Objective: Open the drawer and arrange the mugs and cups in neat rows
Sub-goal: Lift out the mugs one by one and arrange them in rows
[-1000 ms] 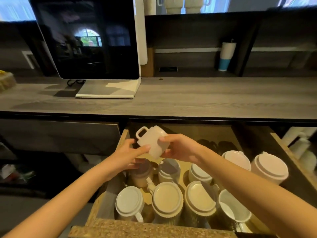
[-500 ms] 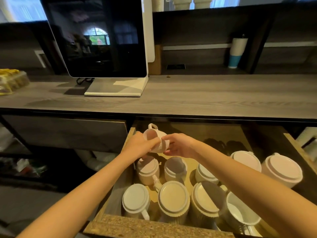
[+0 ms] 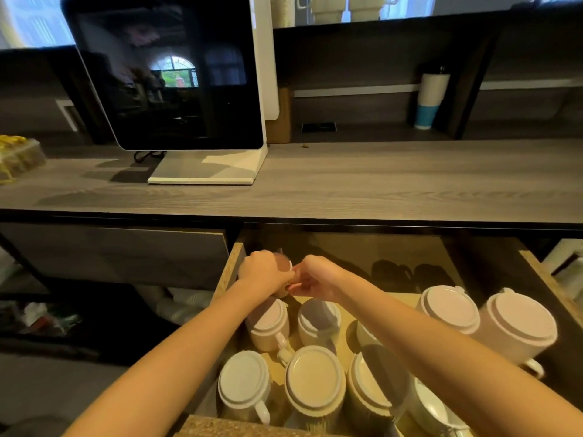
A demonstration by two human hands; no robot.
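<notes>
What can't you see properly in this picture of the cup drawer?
- Head view: the small cup at the back left of the drawer is mostly covered by the left hand and right hand.
- One mug is mostly behind the right forearm.
- The bottom edge cuts off the front mugs.

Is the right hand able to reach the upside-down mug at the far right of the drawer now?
Probably not at once: the right hand is busy, holding a small mug together with the left hand. Once freed, the way to the far-right mug looks open from above.
</notes>
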